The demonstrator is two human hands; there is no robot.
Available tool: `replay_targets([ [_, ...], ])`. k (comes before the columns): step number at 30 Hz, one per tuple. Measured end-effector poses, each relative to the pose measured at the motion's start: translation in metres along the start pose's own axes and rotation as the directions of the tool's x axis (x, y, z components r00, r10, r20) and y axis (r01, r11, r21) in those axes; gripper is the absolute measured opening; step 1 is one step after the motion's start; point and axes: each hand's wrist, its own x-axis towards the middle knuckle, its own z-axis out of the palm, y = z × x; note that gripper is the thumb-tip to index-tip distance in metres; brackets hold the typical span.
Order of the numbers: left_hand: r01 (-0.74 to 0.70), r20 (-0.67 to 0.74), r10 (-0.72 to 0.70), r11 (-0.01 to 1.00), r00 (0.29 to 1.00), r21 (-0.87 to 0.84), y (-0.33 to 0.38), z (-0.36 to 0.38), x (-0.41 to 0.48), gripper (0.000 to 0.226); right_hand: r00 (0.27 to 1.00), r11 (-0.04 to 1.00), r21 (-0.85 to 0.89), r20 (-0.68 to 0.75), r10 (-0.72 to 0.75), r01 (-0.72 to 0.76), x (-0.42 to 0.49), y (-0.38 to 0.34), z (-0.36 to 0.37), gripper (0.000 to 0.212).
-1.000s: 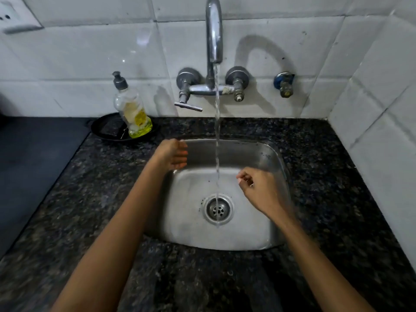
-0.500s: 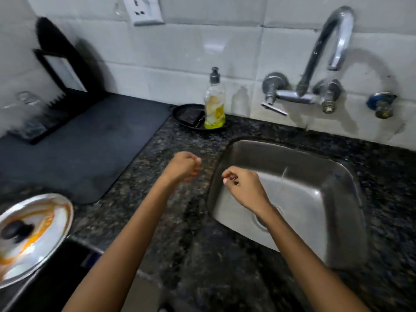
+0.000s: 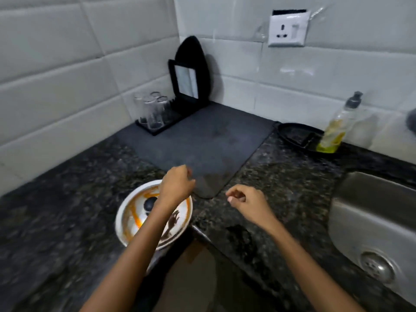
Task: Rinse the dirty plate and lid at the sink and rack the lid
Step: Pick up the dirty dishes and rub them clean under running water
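Note:
A steel lid point(image 3: 132, 218) with a black knob and orange smears lies on the dark granite counter at its inner corner, seemingly resting on a plate whose rim point(image 3: 171, 242) shows under it. My left hand point(image 3: 176, 185) hovers over the lid's far edge, fingers loosely curled, holding nothing. My right hand point(image 3: 246, 203) is over the counter to the right of the lid, fingers curled, empty. The steel sink point(image 3: 360, 221) is at the right edge. A black dish rack point(image 3: 180, 102) stands in the back corner.
A grey drying mat point(image 3: 202, 140) covers the counter in front of the rack. Several glasses point(image 3: 153, 111) stand on the rack's left end. A soap bottle point(image 3: 337, 127) sits on a black tray point(image 3: 297, 136) near the sink. A wall socket point(image 3: 288, 29) is above.
The view has swung left from the sink to the counter corner. Both hands moved left with it; my left hand is now over the dirty lid, and the tap is out of view.

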Motion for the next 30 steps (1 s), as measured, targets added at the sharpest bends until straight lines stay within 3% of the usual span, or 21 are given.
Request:
replay_targets([
  [6,0.181,-0.089,-0.163,0.947,0.983,0.265,-0.066,-0.004,0.0,0.035,0.996,0.999,0.022,0.077,-0.042,0.04,0.024,-0.029,0.044,0.012],
  [11,0.26,-0.14,-0.221,0.868,0.965,0.423,-0.088,0.02,-0.009,0.059,0.994,0.999,0.052,0.106,-0.019,0.013,0.042,-0.031,0.064,0.01],
  [24,0.205,-0.088,-0.186,0.922,0.979,0.327,-0.101,0.017,0.002,0.043,0.993,0.991,0.123,0.117,0.03,-0.045,0.06,-0.033,0.074,0.011],
  [27,0.144,-0.087,-0.123,0.938,0.989,0.316,-0.105,0.011,0.001,0.032,0.997,0.987,0.153,0.067,0.033,-0.043,0.057,-0.033,0.07,0.01],
  [30,0.142,-0.132,-0.113,0.96,0.985,0.242,-0.102,-0.001,0.004,0.037,0.999,0.98,0.195,-0.017,0.05,-0.045,0.051,-0.031,0.061,0.014],
])
